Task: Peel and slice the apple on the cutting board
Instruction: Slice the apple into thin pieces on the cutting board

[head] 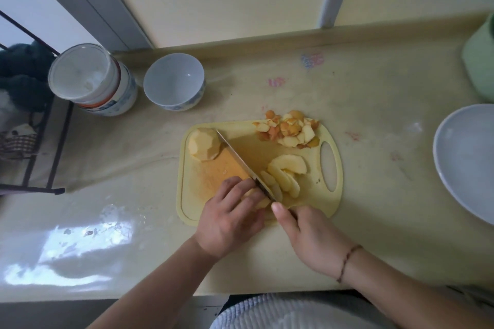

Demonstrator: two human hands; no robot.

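Note:
A pale yellow cutting board (192, 195) lies on the counter. My left hand (230, 219) holds down a peeled apple piece (260, 203) at the board's near edge, fingers curled over it. My right hand (310, 238) grips the handle of a broad knife (235, 160), whose blade stands across the board and touches the piece beside my left fingertips. Several cut slices (286, 173) lie just right of the blade. A peeled apple chunk (203, 144) sits at the board's far left corner. A heap of peel (288, 128) rests at the far right corner.
A white bowl (173, 83) and a white lidded jar (91, 80) stand at the back left. A large grey bowl (465, 160) sits at the right, a green container (481, 61) behind it. A black rack (34, 141) borders the left.

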